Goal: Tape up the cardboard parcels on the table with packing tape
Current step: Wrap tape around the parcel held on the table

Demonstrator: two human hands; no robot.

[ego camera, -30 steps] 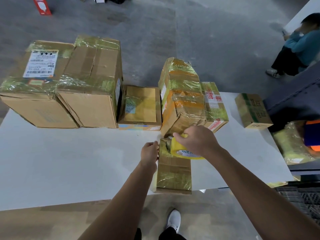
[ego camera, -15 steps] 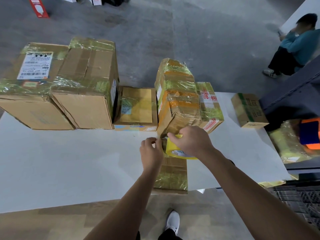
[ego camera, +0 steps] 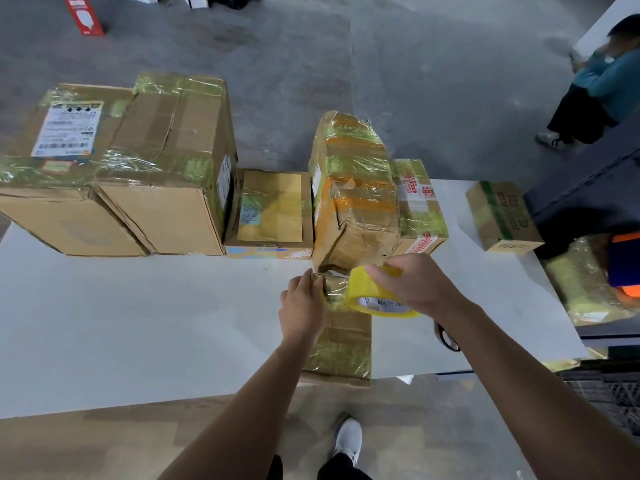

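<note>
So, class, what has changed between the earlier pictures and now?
The right hand, gripping the tape roll, has drawn it slightly right, stretching a short strip over the far end of the parcel. The left hand still pinches the strip's end; the parcel and other boxes stayed put.

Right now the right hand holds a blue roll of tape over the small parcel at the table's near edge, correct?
No: the roll of tape is yellow, not blue. In the head view the right hand holds it over the small parcel at the near edge of the table.
</note>
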